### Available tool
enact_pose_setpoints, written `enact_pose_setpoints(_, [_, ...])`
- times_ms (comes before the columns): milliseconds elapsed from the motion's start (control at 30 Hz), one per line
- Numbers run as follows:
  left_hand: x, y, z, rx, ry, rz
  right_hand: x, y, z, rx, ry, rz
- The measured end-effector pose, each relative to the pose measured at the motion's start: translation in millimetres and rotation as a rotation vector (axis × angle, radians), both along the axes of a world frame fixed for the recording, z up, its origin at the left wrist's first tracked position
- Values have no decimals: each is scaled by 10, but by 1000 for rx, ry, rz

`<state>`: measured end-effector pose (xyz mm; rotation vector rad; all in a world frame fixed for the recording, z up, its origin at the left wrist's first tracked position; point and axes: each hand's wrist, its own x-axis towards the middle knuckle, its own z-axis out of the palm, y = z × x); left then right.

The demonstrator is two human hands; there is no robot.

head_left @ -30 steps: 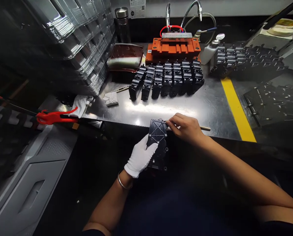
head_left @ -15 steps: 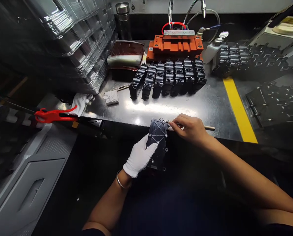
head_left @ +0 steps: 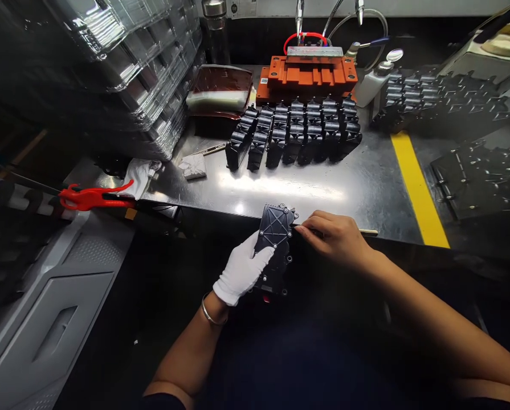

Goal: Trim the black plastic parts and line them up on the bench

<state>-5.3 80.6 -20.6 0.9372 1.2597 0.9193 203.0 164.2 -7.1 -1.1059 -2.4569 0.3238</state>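
Observation:
My left hand [head_left: 245, 270], in a white glove, grips a black moulded plastic housing [head_left: 276, 223] by its left edge, the thumb across its face. The housing has cross-shaped ribs, and small screw points dot its face and edges. It is held upright just in front of the bench edge. My bare right hand [head_left: 338, 236] is closed around a thin stick-like tool [head_left: 369, 232], whose pale rear end sticks out behind the fingers. Its dark tip lies at the housing's right edge; whether it touches cannot be made out.
Rows of black housings [head_left: 295, 134] stand on the metal bench [head_left: 186, 191], before an orange fixture [head_left: 310, 77]. Clear plastic trays [head_left: 147, 85] are stacked at left. A red air gun [head_left: 94, 198] hangs near the front edge. A white bottle [head_left: 372, 85] stands at right, beyond a yellow stripe [head_left: 419, 191].
My right hand with the tool has moved slightly down along the housing's right edge. My left hand still holds the housing in nearly the same place. The camera view has shifted a little.

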Motion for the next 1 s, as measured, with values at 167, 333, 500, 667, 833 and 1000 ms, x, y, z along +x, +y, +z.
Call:
enact_pose_setpoints(167, [-5, 1, 8, 17, 4, -12, 1, -50, 13, 76, -105, 55])
enact_pose_setpoints(333, [8, -11, 19, 17, 8, -6, -26, -30, 31, 151, -147, 35])
enact_pose_setpoints(500, [23, -22, 1, 19, 21, 6, -25, -111, 16, 136, -144, -42])
enact_pose_setpoints(667, [38, -20, -17, 22, 25, 16, -38, -199, -38, 88, -61, -119])
enact_pose_setpoints(833, [36, -18, -6, 12, 22, 8, -48, -232, -61, 61, 14, -139])
enact_pose_setpoints(1000, [33, -17, -17, 40, 53, 5, -26, -217, -66, 52, 14, -141])
